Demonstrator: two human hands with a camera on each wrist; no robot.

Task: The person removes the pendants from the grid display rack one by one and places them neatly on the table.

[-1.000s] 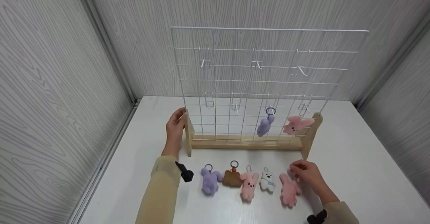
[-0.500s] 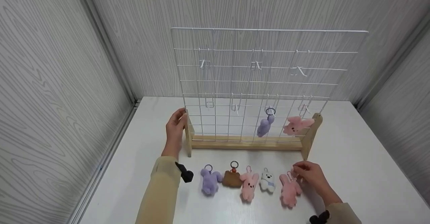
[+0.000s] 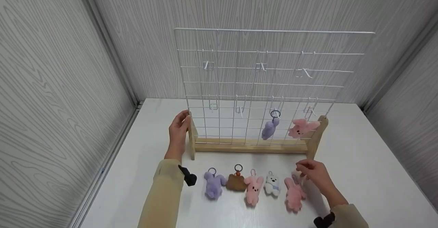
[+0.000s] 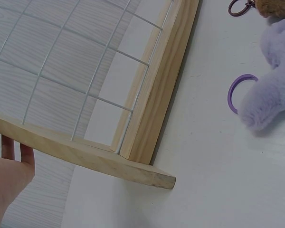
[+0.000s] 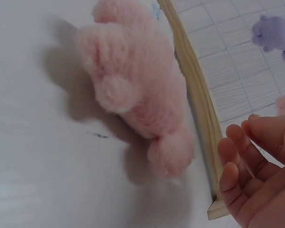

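Observation:
At the left end of a white wire grid rack (image 3: pixel 253 145) with a wooden base, my left hand (image 3: pixel 178 129) grips the upright wooden side post (image 4: pixel 85 156). The right hand (image 3: pixel 316 176) hovers just above a pink plush bunny keychain (image 3: pixel 294 195) on the table, fingers loosely bent. In the right wrist view nothing shows between those fingertips, and the bunny (image 5: pixel 142 80) lies apart from them. To its left lie a white bear keychain (image 3: pixel 272 185), another pink bunny keychain (image 3: pixel 253 190), a brown plush keychain (image 3: pixel 236 182) and a purple plush keychain (image 3: pixel 214 184).
On the rack's lower hooks hang a purple plush keychain (image 3: pixel 270 129) and a pink bunny keychain (image 3: pixel 301 128). Several bare white hooks, such as the upper left hook (image 3: pixel 206 65), stick out from the grid. Wood-grained panels (image 3: pixel 51 101) enclose the white table.
My right hand shifted slightly right and down, then back up and left above the pink bunny's ring. The left hand keeps its place on the rack's post.

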